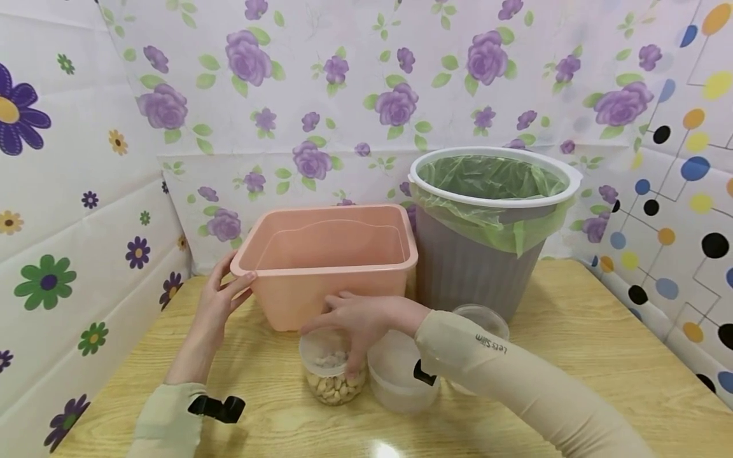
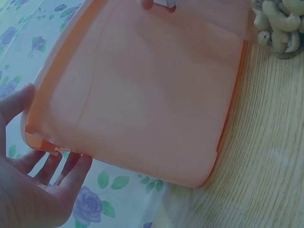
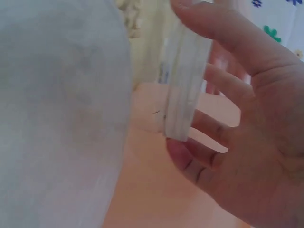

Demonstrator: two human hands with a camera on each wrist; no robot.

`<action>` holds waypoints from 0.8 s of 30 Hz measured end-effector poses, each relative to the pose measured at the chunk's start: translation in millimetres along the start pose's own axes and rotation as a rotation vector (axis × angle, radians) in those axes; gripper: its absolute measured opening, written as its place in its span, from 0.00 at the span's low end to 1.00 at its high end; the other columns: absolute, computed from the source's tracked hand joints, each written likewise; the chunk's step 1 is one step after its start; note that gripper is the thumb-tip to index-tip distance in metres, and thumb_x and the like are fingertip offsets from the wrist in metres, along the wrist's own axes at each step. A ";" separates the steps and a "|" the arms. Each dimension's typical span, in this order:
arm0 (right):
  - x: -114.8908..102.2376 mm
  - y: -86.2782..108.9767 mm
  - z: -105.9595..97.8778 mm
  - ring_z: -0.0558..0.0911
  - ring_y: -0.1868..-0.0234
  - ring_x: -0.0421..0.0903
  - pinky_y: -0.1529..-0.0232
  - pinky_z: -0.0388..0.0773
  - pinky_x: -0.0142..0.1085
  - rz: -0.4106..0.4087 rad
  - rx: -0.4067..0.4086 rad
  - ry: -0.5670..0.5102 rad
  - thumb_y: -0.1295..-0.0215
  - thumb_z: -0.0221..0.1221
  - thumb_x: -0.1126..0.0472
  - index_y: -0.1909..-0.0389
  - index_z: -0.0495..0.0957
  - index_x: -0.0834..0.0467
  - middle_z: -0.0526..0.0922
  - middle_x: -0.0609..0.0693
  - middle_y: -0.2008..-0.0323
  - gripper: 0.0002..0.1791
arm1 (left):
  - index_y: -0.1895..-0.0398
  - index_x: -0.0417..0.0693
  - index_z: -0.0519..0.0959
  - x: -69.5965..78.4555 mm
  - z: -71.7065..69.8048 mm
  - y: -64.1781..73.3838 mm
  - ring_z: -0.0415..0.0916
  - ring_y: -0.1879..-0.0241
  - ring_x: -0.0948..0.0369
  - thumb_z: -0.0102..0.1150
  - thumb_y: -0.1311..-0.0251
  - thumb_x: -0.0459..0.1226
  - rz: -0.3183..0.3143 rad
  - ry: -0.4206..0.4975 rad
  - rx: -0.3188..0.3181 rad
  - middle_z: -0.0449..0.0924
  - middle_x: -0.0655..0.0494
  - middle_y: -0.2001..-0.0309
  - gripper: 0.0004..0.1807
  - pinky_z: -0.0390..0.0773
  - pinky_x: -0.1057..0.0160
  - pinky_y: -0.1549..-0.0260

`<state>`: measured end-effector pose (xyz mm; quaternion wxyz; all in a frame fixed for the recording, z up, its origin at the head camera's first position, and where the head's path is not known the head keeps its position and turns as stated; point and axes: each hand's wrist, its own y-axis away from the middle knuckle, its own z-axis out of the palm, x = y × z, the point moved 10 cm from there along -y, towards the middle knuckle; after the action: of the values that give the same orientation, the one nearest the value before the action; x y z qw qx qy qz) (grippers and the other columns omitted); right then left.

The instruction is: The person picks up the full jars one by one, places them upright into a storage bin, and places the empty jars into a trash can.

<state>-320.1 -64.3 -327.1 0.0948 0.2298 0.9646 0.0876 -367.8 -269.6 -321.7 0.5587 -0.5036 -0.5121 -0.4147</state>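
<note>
A pink plastic basin (image 1: 332,289) stands on the table. At its left end my left hand (image 1: 220,296) grips the rim, thumb on the outer edge and fingers curled under it, as the left wrist view shows (image 2: 42,185). In front of the basin is a clear jar of cashews (image 1: 334,389) with a translucent lid (image 1: 321,346). My right hand (image 1: 357,318) reaches over the jar from above and holds it around the lid, thumb on one side and fingers on the other (image 3: 251,109). Just right of the jar sits a translucent tub (image 1: 401,385).
A grey bin (image 1: 464,267) with a green liner bag (image 1: 518,229) stands behind on the right. Another clear container (image 1: 483,316) is partly hidden behind my right forearm. Flower-patterned sheeting (image 1: 309,127) rises behind the wooden table (image 1: 572,331).
</note>
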 end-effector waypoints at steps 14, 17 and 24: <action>-4.9 -2.5 3.2 0.62 0.48 0.41 0.53 0.69 0.30 -0.012 0.013 0.109 0.60 0.77 0.39 0.26 0.56 0.34 0.65 0.46 0.47 0.58 | 0.21 0.57 0.50 0.9 -0.6 0.5 0.62 0.45 0.68 0.59 0.33 0.43 -0.006 -0.008 -0.007 0.52 0.54 0.27 0.42 0.78 0.79 0.52; -6.0 -3.2 2.7 0.62 0.47 0.41 0.50 0.68 0.31 -0.028 -0.022 0.113 0.60 0.77 0.38 0.26 0.55 0.34 0.66 0.46 0.44 0.59 | 0.20 0.57 0.49 0.7 -1.0 0.9 0.62 0.45 0.68 0.59 0.33 0.43 -0.011 -0.009 -0.011 0.50 0.53 0.25 0.42 0.78 0.79 0.51; -13.2 -3.3 0.7 0.63 0.44 0.42 0.44 0.69 0.34 -0.080 -0.100 0.142 0.60 0.78 0.39 0.26 0.55 0.36 0.66 0.46 0.36 0.59 | 0.20 0.56 0.49 0.7 -0.3 0.7 0.62 0.45 0.67 0.59 0.33 0.43 -0.006 -0.018 -0.018 0.49 0.51 0.25 0.42 0.78 0.78 0.51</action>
<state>-309.8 -73.2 -326.5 0.0410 0.1795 0.9717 0.1478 -367.0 -269.7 -321.1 0.5484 -0.5108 -0.5149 -0.4162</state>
